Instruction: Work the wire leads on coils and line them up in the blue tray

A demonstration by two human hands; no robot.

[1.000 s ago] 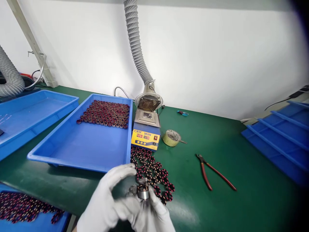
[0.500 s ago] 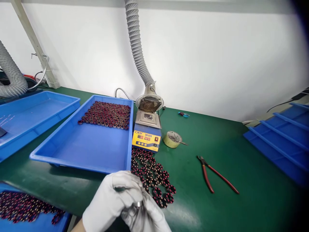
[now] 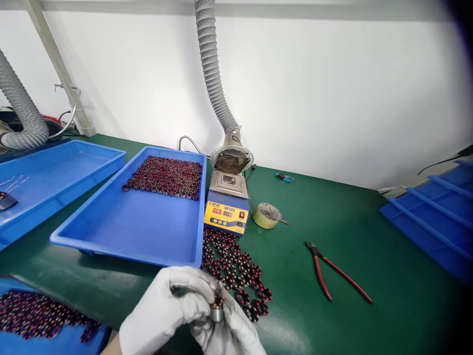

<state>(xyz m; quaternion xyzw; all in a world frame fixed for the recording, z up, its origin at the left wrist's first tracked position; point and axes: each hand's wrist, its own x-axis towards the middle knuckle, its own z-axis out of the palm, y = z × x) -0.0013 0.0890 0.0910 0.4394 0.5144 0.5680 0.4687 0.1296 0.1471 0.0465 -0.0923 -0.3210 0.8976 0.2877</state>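
In white gloves, both hands meet at the bottom centre. Between their fingertips is a small wound stator (image 3: 217,313), a short silvery metal cylinder with copper-coloured wire showing at its top. My left hand (image 3: 166,308) is closed, thumb and fingers pinching it from the left and above. From the right and below, my right hand (image 3: 236,328) is closed round it too; part of that hand is cut off by the frame's bottom edge. Just beyond the fingers lie many similar dark rings with red and copper spots (image 3: 236,268), loose on the green table (image 3: 340,217).
A blue tray (image 3: 125,251) holds packed rings at its far end. Behind the loose rings stands a yellow-fronted solder pot (image 3: 226,217) under an extraction hose (image 3: 210,59). Right of it are a round tin (image 3: 265,217) and red-handled cutters (image 3: 320,271). More blue trays (image 3: 62,162) flank the left.
The stator has come further into view between my fingertips, its wound top now showing. My hands have shifted slightly, and the whole view has moved a little.
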